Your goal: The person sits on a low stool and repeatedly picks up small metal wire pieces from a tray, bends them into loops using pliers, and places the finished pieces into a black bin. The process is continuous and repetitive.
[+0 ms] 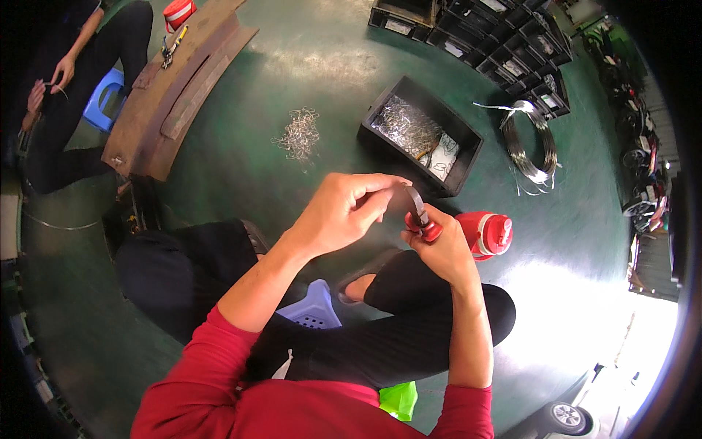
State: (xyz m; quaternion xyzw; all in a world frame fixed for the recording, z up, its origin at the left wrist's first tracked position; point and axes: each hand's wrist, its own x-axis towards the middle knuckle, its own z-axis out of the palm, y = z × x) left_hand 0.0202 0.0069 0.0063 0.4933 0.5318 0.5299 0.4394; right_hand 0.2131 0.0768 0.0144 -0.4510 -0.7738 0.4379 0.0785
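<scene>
My right hand is closed around a red-handled hand tool, which looks like pliers with a dark, curved metal part pointing up and away. Close to the tip of that metal part, my left hand has its thumb and forefinger pinched together. Whatever lies between those fingers is too small to make out. Both hands are raised over the floor in front of my bent legs. Just right of my right hand a red jug with a lid stands on the floor.
Beyond my hands sits a black crate of bent wire pieces, with a loose wire pile to its left. A wire coil lies right, near stacked black crates. At left, a co-worker's hands hold wire beside a rusty bench.
</scene>
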